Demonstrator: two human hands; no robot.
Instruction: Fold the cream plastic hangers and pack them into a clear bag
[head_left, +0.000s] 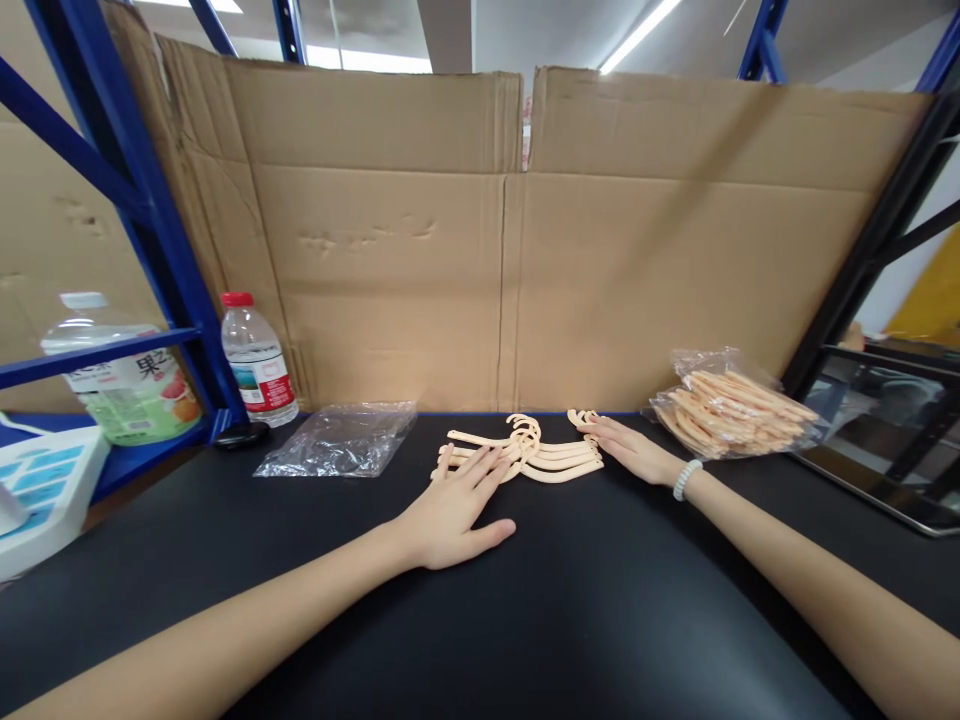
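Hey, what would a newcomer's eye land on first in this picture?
Probably the pale hangers in the middle of the black table, with the left hand spread over their left side and the right hand beyond their right end. Next might come the red-capped bottle toward the left and the bulging clear bag on the right.

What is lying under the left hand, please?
Pale hangers lie partly under the left hand, with their right side visible. Their covered parts, and anything under the palm, cannot be seen.
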